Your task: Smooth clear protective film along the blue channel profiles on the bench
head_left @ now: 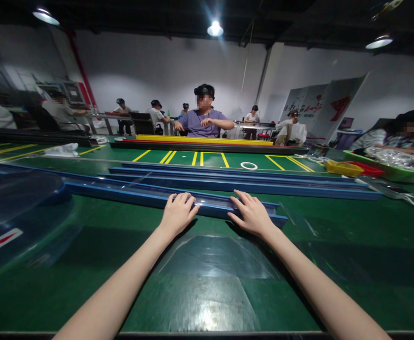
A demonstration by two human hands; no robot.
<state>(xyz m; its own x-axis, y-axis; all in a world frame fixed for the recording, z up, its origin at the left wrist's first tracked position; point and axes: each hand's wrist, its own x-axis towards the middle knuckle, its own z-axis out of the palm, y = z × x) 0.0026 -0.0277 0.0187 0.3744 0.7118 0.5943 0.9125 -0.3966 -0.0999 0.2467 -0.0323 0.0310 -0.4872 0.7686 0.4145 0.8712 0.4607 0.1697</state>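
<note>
A long blue channel strip (122, 192) lies across the green table in front of me, with a clear film lying in it. My left hand (177, 213) rests on its near edge, fingers bent over the strip. My right hand (251, 213) lies flat on the strip a little to the right, fingers stretched out. A clear plastic sheet (214, 257) lies on the table between my forearms.
More blue strips (263, 182) lie further back. A white ring (249, 165) sits on the yellow-lined mat. Yellow and red trays (344, 167) and a green tray (398, 174) stand at right. A person in purple sits opposite; others work around.
</note>
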